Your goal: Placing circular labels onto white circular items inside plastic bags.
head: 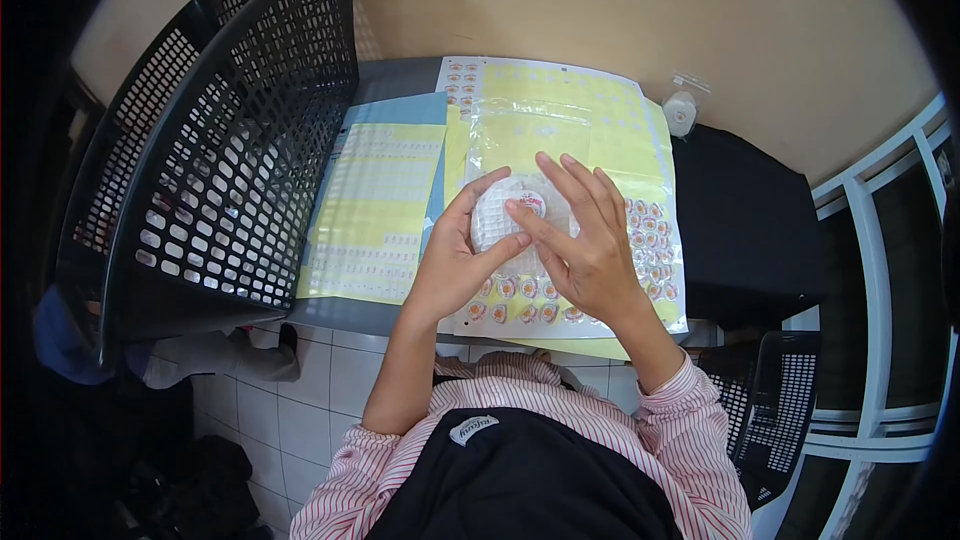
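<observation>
A round white pad pack (491, 221) with a waffle-like texture lies inside a clear plastic bag (529, 141), whose upper part extends away from me. My left hand (454, 262) grips the pack from its left side, thumb across the front. On the pack sits a round printed sticker (535, 199). The index fingertip of my right hand (596, 251) touches this sticker, while its other fingers are spread above the bag. Beneath both hands lies a sticker sheet (654, 251) with rows of round printed stickers and bare yellow backing.
A tall black perforated basket (217, 187) stands at left, near yellow label sheets (375, 206) and a blue sheet (396, 106). At right are a small bagged white item (680, 114), a black-covered surface (750, 217) and another basket (780, 397). Another person's leg (225, 360) shows at lower left.
</observation>
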Demonstrator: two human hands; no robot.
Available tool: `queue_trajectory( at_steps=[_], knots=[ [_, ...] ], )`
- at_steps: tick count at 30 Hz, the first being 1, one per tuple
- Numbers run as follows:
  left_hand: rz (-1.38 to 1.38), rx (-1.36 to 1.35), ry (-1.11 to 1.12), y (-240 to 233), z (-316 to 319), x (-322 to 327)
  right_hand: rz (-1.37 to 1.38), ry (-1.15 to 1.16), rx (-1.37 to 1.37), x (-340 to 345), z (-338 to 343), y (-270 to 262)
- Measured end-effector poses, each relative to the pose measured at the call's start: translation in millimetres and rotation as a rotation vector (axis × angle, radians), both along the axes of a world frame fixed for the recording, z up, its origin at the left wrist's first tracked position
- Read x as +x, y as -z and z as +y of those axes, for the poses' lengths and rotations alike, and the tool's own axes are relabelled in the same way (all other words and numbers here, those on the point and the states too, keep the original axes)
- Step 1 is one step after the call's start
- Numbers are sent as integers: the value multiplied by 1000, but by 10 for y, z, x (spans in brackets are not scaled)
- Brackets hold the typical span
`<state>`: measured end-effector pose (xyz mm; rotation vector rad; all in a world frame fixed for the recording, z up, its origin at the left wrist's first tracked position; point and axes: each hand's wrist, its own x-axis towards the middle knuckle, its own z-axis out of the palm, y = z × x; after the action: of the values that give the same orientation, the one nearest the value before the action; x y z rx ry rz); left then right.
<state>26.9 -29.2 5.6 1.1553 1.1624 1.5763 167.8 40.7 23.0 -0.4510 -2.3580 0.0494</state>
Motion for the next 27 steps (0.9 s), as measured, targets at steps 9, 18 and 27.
queue_trajectory(
  at_steps=[9, 18, 27],
  knots=[
    [-94, -13, 31, -19, -63, -4, -3, -96, -78, 58, -32, -12],
    [-96, 18, 51, -38, -60, 118, 150, -35, -18, 199, -21, 40],
    [-122, -3, 46, -91, 43, 306, 178, 149, 95, 396, 63, 27]
  ],
)
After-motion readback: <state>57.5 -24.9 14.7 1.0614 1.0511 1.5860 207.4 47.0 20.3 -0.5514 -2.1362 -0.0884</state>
